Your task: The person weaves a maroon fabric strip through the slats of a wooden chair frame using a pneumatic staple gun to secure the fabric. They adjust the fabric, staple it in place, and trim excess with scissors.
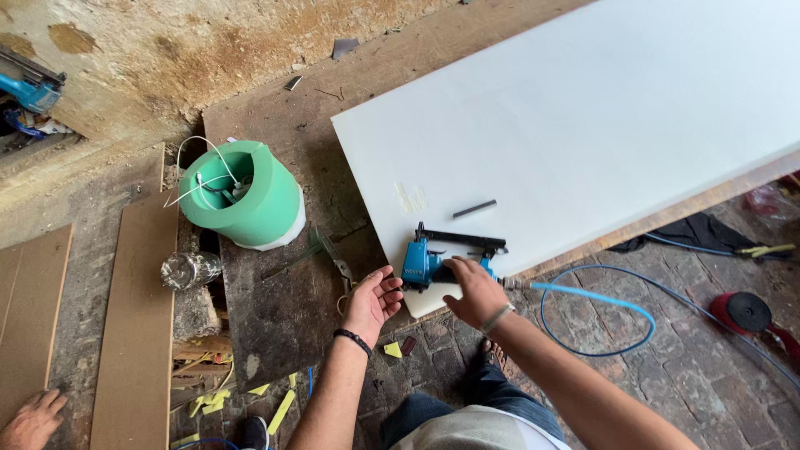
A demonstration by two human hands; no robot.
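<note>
My right hand grips the handle of a blue pneumatic stapler that rests on the near corner of a large white board. A black magazine bar runs along the stapler's far side. My left hand hovers open, palm up, just left of the stapler at the board's corner, holding nothing. A blue air hose leads from the stapler's rear and loops over the brick floor. A short dark strip of staples lies on the white board beyond the stapler.
A green bucket-like tub with white cord stands on the dark work surface, a clear bottle beside it. Shears lie near my left hand. Brown boards lie left. Another person's hand shows bottom left. A red roll sits right.
</note>
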